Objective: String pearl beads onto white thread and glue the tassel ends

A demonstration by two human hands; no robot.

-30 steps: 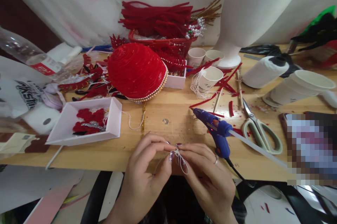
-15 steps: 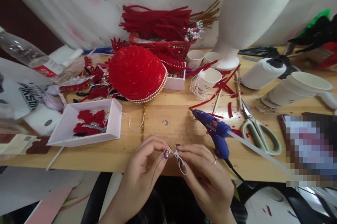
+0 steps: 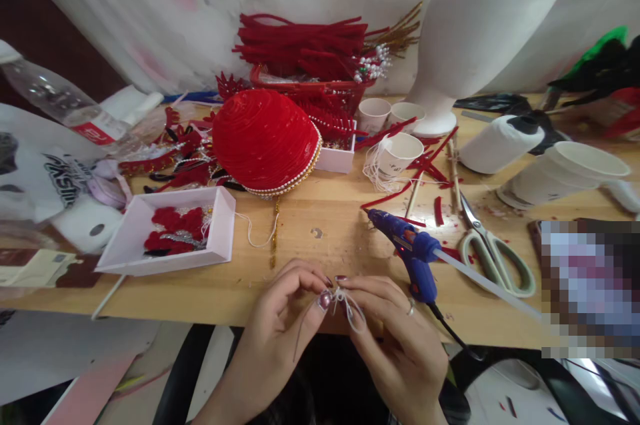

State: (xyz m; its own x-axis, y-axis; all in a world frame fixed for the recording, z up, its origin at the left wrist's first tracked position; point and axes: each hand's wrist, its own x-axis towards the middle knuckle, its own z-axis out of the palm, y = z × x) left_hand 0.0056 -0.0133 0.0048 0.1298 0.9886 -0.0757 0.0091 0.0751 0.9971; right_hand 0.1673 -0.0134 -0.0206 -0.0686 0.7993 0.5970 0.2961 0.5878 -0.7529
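Just in front of the table's near edge, my left hand (image 3: pixel 287 322) and my right hand (image 3: pixel 397 322) meet fingertip to fingertip. Both are closed in a pinch on a white thread (image 3: pixel 357 318), which forms a small bow-like bundle with loops hanging below the right fingers. A thin dark strand (image 3: pixel 297 340) runs down along my left thumb; whether it is a needle or wire I cannot tell. The exact pinch point is partly hidden by the fingers. To the right of my right hand lies a blue glue gun (image 3: pixel 407 242) with a clear stick in its back.
A red rounded cap (image 3: pixel 265 138) with beaded trim sits behind the hands. At left stands a white box (image 3: pixel 226 225) of red pieces. Scissors (image 3: pixel 493 252), paper cups (image 3: pixel 400 155), a thread cone (image 3: pixel 500 145) and a white mannequin head (image 3: pixel 480 25) are to the right.
The whole view has shifted slightly. Both hands keep their pinch on the white thread, and its loops hang a little differently, more bunched together.
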